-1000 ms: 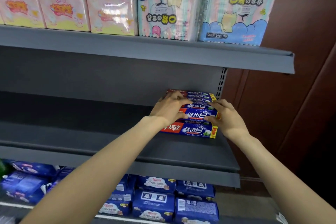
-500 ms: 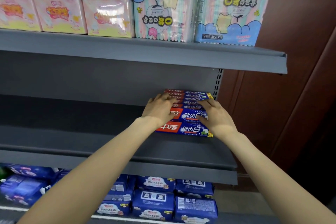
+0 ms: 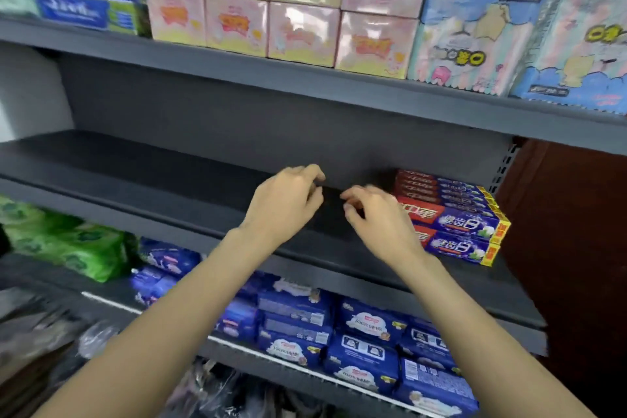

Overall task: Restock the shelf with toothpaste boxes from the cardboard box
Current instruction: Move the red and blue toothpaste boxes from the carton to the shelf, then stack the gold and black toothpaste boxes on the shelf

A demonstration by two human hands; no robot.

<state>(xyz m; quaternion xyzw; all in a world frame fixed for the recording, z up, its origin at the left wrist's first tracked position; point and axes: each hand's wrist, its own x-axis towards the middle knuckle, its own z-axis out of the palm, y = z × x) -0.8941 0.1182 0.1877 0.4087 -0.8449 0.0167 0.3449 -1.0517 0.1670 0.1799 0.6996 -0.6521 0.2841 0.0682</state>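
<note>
Both my hands are empty. My left hand and right hand hover with fingers loosely curled over the bare middle of the shelf, gripping nothing. The toothpaste boxes sit stacked at the right end of that shelf, at centre right of the frame, just beside my right hand. I judge the job only begun: one stack is placed and most of the shelf stands unfilled. The cardboard box is out of view.
</note>
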